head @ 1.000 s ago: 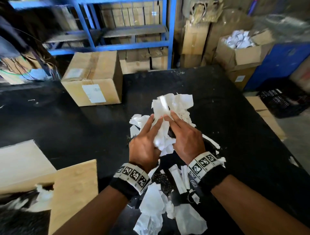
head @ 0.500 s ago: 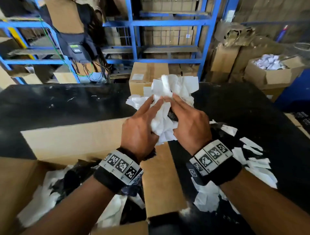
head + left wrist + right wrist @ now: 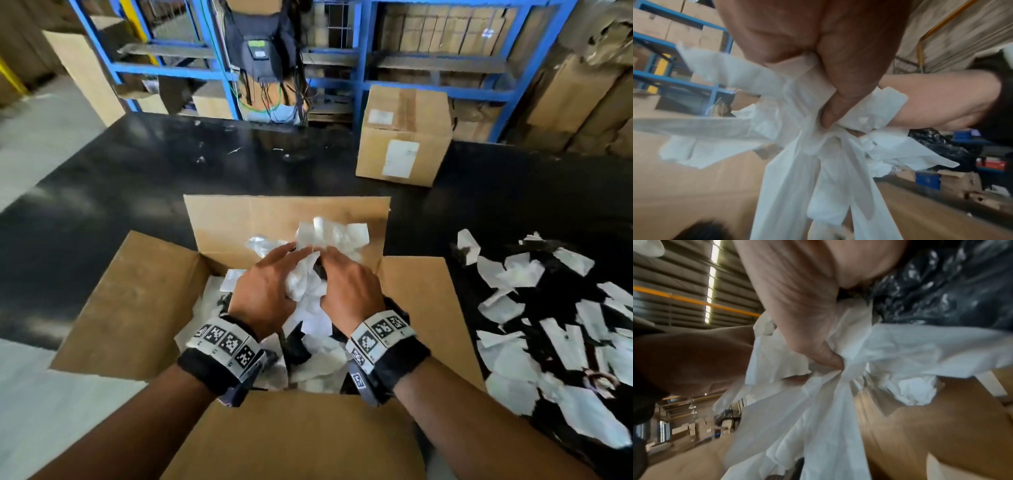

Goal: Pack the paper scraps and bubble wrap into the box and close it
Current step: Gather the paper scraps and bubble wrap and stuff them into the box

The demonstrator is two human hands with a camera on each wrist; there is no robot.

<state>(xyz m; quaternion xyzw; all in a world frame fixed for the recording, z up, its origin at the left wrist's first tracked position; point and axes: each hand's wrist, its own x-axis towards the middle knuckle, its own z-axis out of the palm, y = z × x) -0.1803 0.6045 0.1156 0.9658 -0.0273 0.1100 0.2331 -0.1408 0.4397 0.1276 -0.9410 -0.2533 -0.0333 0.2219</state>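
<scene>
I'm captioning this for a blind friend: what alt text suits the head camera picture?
Two hands hold a bunch of scraps over an open box on a black table; more scraps lie right.

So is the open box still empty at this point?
No, the open box already holds white paper scraps beneath both hands.

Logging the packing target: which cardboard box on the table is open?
The near box under both hands, flaps spread, scraps inside. The far box by the blue shelving is closed and labelled.
</scene>
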